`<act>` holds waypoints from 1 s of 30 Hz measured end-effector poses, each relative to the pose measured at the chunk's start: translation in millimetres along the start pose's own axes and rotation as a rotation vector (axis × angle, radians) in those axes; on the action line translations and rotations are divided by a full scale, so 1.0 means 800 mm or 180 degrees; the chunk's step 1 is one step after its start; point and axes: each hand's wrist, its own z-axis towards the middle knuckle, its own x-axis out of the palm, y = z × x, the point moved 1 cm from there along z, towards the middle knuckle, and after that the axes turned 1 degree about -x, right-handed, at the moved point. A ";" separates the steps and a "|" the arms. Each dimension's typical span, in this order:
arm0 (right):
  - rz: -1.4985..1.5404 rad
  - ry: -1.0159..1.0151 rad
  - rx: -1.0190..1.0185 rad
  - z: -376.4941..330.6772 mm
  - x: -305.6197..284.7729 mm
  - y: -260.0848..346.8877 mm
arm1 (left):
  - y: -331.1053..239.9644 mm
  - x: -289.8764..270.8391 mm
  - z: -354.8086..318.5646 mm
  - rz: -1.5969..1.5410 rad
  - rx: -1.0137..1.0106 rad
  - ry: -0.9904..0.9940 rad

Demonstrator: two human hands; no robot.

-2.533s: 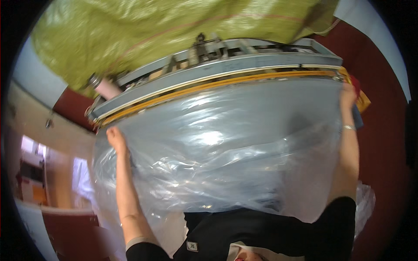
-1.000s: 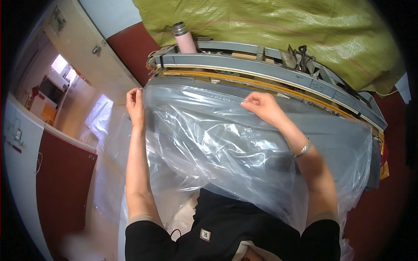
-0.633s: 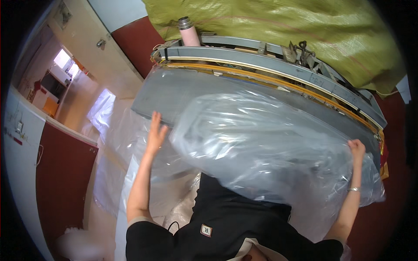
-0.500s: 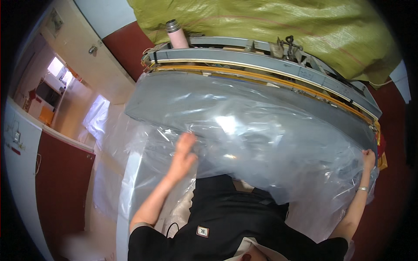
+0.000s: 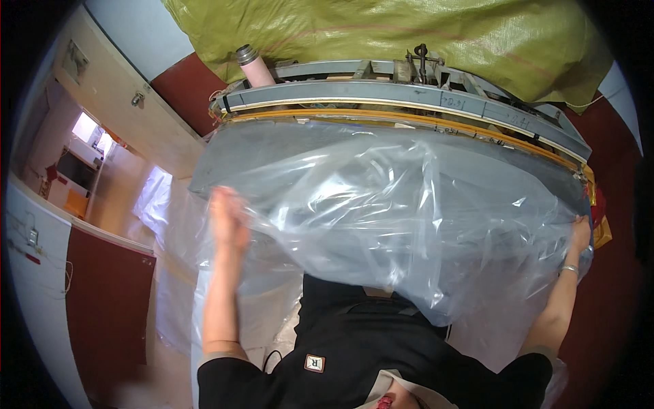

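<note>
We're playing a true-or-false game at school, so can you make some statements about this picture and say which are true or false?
1. The right hand holds the clear plastic sheet. True.
2. The silvery wristband is on the left arm. False: it is on the right.
3. A yellow-green tarp hangs behind the metal frame. True.
4. The pink bottle is by the frame's right end. False: it is by the left end.
5. The left hand looks blurry. True.

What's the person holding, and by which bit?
The right grip holds the clear plastic sheet at its right-hand edge. The left grip is too blurred to tell whether it holds anything.
</note>
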 end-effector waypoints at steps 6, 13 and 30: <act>0.0967 0.0027 -0.0533 0.015 0.020 0.004 | -0.215 -0.121 0.109 0.6205 0.2042 -0.0948; 0.1333 -0.0061 -0.0747 0.002 0.018 0.001 | -0.133 0.084 0.146 0.4844 0.3924 -0.0485; 0.1588 0.0125 -0.0626 0.015 0.044 -0.173 | 0.038 0.050 0.164 0.5516 0.1775 0.2026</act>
